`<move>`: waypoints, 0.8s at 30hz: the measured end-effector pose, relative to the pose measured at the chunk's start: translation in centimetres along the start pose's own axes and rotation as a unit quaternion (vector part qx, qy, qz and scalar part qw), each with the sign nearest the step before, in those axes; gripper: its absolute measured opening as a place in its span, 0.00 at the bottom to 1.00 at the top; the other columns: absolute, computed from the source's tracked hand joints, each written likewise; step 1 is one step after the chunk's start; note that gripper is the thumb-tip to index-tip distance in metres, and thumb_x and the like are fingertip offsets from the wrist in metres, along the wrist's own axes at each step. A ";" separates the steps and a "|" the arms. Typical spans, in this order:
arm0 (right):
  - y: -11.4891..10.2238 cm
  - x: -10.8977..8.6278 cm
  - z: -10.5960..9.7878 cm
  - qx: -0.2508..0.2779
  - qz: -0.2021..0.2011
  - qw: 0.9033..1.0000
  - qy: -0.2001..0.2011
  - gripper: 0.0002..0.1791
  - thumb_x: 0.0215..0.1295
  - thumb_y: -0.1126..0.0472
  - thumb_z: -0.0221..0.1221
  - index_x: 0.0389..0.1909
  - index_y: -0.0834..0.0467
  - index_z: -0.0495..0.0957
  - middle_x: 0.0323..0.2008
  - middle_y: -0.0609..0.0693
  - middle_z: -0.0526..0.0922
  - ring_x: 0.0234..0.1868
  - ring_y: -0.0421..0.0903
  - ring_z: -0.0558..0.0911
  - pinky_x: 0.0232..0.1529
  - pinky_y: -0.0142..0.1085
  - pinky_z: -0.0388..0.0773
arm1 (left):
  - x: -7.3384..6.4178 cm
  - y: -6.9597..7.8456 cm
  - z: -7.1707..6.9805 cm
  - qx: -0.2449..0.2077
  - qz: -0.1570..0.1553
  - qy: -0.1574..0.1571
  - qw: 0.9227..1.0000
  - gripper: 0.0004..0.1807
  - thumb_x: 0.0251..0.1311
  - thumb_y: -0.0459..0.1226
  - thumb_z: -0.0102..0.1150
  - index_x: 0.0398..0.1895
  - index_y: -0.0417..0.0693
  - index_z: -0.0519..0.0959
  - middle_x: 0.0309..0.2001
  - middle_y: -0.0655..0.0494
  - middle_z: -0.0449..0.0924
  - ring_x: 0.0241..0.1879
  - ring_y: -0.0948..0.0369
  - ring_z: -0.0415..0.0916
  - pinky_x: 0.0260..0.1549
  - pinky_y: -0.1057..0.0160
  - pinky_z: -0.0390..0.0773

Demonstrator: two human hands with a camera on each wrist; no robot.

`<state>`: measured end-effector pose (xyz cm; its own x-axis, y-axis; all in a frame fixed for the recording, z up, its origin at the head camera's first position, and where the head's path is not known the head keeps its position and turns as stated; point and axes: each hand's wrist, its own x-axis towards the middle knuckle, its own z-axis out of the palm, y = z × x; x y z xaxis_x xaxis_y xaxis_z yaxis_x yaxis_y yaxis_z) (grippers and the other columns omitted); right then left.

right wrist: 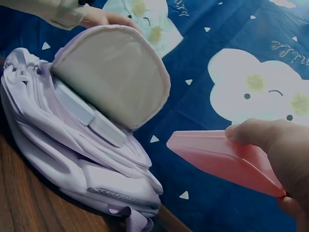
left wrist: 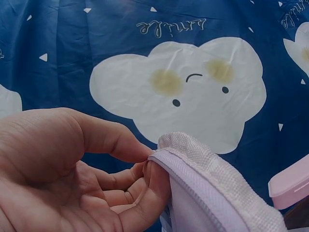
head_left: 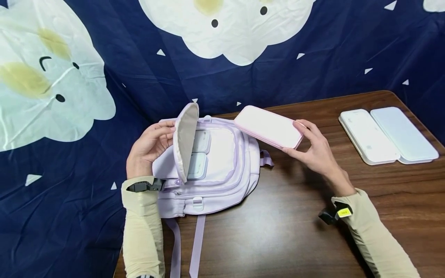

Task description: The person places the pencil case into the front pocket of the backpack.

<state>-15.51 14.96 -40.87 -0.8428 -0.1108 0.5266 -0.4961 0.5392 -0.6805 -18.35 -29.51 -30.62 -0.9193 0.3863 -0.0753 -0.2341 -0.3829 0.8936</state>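
A lavender backpack (head_left: 222,199) lies on the table with its front pocket unzipped. My left hand (head_left: 150,144) pinches the edge of the pocket flap (head_left: 184,143) between thumb and fingers and holds it raised; the zipper edge shows in the left wrist view. Inside the pocket sit two pale cases, a whitish one (head_left: 202,141) and a light blue one (head_left: 197,165), partly hidden by the flap. My right hand (head_left: 314,148) grips a pink flat case (head_left: 267,125) by its right end, thumb on one side, and its far end overlaps the backpack's upper right edge in the head view.
At the table's right lie a white case (head_left: 369,136) and a pale blue case (head_left: 404,133), side by side. Lavender straps (head_left: 197,243) trail from the bag toward the front of the wooden table (head_left: 278,231). A navy cloth (head_left: 139,58) with clouds hangs behind.
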 end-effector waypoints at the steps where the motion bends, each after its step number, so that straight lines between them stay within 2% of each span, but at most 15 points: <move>1: -0.1 0.0 0.2 0.002 -0.004 1.000 -0.001 0.44 0.38 0.64 0.77 0.62 0.58 0.72 0.61 0.56 0.71 0.58 0.53 0.72 0.57 0.22 0.60 | 0.0 0.0 0.0 0.001 -0.001 0.000 1.000 0.18 0.67 0.20 0.35 0.39 0.35 0.79 0.35 0.48 0.84 0.33 0.60 0.84 0.34 0.66 0.82; 5: -0.5 0.4 0.9 0.007 -0.020 1.000 -0.009 0.44 0.37 0.62 0.77 0.62 0.57 0.73 0.61 0.56 0.71 0.59 0.52 0.72 0.58 0.25 0.62 | 0.1 0.0 0.0 0.001 -0.003 0.000 1.000 0.18 0.67 0.20 0.35 0.39 0.35 0.79 0.35 0.48 0.84 0.34 0.60 0.84 0.34 0.66 0.82; 12: -1.8 0.9 2.3 0.006 -0.042 0.998 -0.045 0.44 0.38 0.58 0.77 0.62 0.58 0.72 0.62 0.55 0.70 0.61 0.53 0.71 0.59 0.42 0.67 | 0.3 -0.2 0.1 0.001 -0.004 -0.005 1.000 0.18 0.67 0.19 0.35 0.40 0.35 0.79 0.35 0.48 0.84 0.34 0.60 0.84 0.33 0.66 0.82; 24: -3.4 1.7 5.0 0.026 -0.078 0.993 -0.080 0.43 0.41 0.54 0.76 0.62 0.58 0.71 0.63 0.55 0.69 0.61 0.50 0.71 0.60 0.40 0.68 | 0.6 -0.3 0.2 0.012 -0.003 -0.005 1.000 0.18 0.67 0.20 0.35 0.39 0.35 0.79 0.35 0.49 0.84 0.33 0.61 0.83 0.33 0.67 0.82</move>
<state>-16.30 8.73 -40.24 -0.7753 -0.3237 0.5423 -0.6297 0.4614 -0.6249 -18.77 -29.02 -30.90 -0.9146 0.3970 -0.0771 -0.2323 -0.3596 0.9037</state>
